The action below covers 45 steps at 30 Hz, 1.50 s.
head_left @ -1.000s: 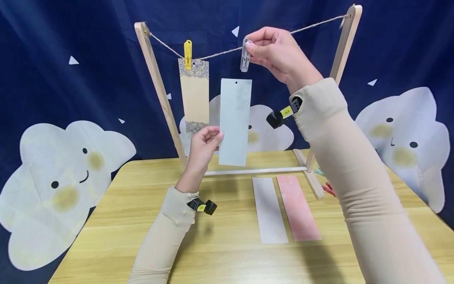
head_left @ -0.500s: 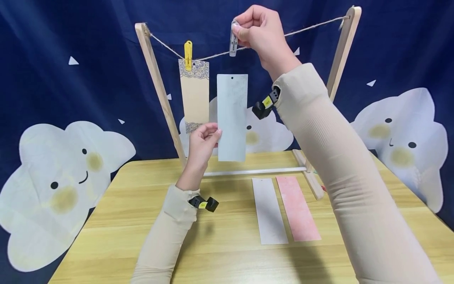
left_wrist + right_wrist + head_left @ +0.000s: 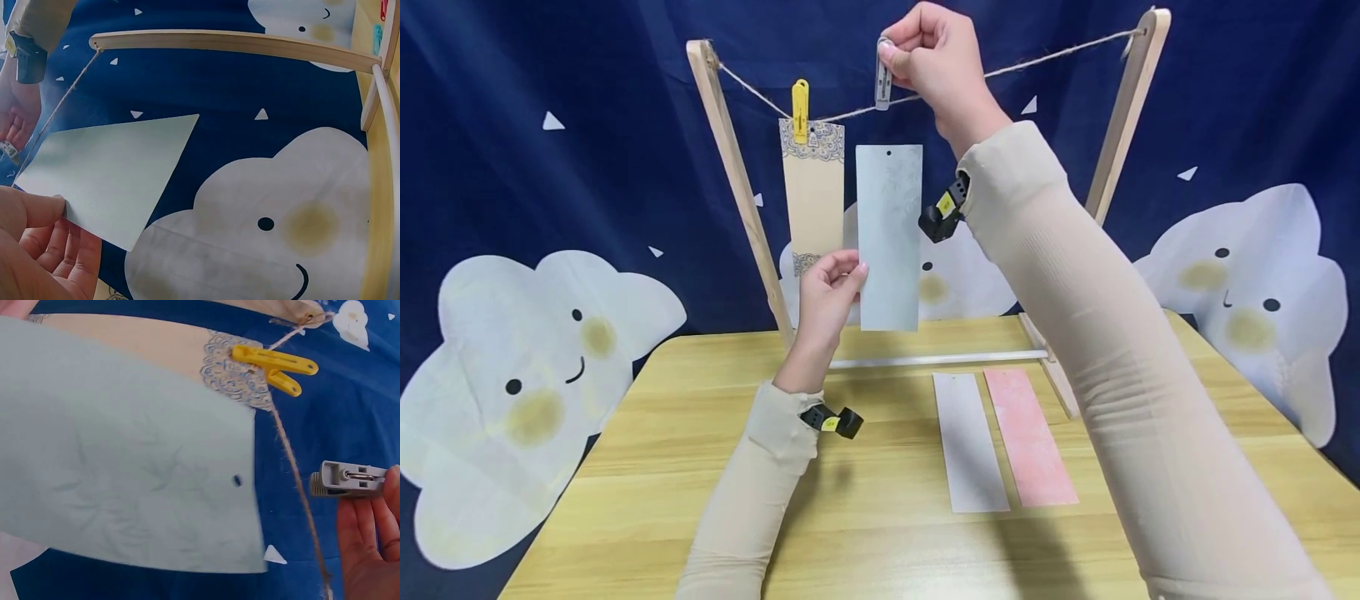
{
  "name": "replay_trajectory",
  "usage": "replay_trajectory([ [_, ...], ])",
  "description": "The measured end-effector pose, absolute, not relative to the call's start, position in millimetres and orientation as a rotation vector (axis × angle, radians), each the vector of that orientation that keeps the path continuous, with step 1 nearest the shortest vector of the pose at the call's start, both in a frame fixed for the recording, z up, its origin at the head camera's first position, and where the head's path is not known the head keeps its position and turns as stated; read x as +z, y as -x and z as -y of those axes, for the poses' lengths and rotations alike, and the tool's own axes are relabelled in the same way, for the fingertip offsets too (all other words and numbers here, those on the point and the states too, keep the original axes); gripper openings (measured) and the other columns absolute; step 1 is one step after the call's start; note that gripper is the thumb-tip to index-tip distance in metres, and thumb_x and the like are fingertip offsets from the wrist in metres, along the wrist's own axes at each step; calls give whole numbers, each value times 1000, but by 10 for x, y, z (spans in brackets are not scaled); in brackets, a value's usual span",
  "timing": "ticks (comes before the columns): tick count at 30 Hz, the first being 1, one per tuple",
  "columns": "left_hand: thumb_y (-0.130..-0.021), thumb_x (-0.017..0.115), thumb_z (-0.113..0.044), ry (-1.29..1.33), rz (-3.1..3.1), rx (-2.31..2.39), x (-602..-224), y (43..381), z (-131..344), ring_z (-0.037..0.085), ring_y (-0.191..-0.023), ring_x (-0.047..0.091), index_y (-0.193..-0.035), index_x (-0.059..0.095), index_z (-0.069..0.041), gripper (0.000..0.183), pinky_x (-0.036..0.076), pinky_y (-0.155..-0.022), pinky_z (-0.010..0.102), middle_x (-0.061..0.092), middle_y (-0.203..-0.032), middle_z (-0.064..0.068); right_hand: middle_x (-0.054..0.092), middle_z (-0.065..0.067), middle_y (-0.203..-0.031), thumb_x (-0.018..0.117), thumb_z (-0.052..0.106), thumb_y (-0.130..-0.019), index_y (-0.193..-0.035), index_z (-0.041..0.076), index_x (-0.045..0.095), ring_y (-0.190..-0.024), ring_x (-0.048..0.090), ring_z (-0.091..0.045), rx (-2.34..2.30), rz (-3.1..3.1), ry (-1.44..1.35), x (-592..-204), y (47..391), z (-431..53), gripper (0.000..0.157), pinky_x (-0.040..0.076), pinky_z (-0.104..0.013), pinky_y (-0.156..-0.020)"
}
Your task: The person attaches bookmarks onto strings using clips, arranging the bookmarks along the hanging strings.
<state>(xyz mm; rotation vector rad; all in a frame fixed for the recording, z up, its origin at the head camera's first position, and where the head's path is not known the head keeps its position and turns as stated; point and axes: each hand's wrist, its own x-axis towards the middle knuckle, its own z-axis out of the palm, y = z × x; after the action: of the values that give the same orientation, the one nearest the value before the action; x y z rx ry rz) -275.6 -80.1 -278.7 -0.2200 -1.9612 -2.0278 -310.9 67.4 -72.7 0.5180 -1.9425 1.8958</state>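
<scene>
My left hand point(image 3: 829, 292) pinches the left edge of a pale blue-green bookmark point(image 3: 889, 242), holding it upright below the twine point(image 3: 1026, 63). A small punched hole shows near its top edge, and faint leaf marks show in the right wrist view. Above it, my right hand point(image 3: 942, 62) pinches a grey clothespin point(image 3: 883, 79) by its upper end, and its lower tip overlaps the twine in the head view. To the left, a cream bookmark point(image 3: 814, 192) with lace-patterned ends hangs from the twine by a yellow clothespin point(image 3: 801, 111).
The twine runs between two wooden posts point(image 3: 1126, 117) joined by a white bar point(image 3: 936, 361) on the table point(image 3: 700, 467). A white bookmark point(image 3: 970, 442) and a pink bookmark point(image 3: 1030, 437) lie side by side. Red and teal clothespins point(image 3: 377, 39) lie beyond the rack's foot.
My right hand has moved up and left with the grey clothespin, now above the bookmark. My left hand has raised the pale bookmark slightly toward the twine, a little to the left.
</scene>
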Motion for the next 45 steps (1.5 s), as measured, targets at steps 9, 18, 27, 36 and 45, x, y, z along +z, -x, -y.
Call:
replay_trajectory([
  [9, -89, 63, -5, 245, 1920, -2017, -2770, 2778, 789, 7, -70, 56, -108, 63, 2, 20, 48, -59, 21, 62, -90, 1, 56, -2, -75, 62, 3, -88, -79, 8, 59, -74, 51, -12, 1876, 1901, -563, -767, 3133, -637, 10, 46, -24, -78],
  [18, -88, 63, -3, 234, 1920, -2023, -2790, 2803, 777, 7, -67, 55, -106, 63, 2, 19, 46, -57, 18, 62, -90, 5, 57, -1, -75, 63, 6, -88, -79, 8, 59, -75, 52, -12, 1881, 2003, -494, -795, 3179, -679, 9, 47, -24, -81],
  [27, -89, 63, -5, 217, 1915, -1986, -2784, 2826, 793, 8, -69, 55, -107, 64, 1, 19, 47, -57, 18, 61, -89, 0, 60, -1, -78, 63, 6, -88, -79, 8, 61, -75, 52, -13, 1877, 2076, -446, -831, 3241, -687, 10, 47, -24, -81],
  [36, -89, 63, -6, 213, 1915, -1997, -2772, 2829, 780, 9, -71, 54, -108, 63, 0, 19, 47, -59, 18, 61, -91, 1, 59, 0, -84, 62, 11, -90, -83, 8, 64, -75, 51, -14, 1794, 2223, -379, -864, 3229, -718, 8, 47, -25, -83],
  [45, -89, 62, -5, 251, 1886, -1988, -2730, 2843, 763, 8, -69, 54, -107, 63, 1, 19, 46, -57, 20, 61, -89, 1, 59, -2, -91, 64, 11, -89, -83, 7, 64, -81, 54, -13, 1774, 2285, -365, -850, 3221, -730, 6, 48, -27, -84],
])
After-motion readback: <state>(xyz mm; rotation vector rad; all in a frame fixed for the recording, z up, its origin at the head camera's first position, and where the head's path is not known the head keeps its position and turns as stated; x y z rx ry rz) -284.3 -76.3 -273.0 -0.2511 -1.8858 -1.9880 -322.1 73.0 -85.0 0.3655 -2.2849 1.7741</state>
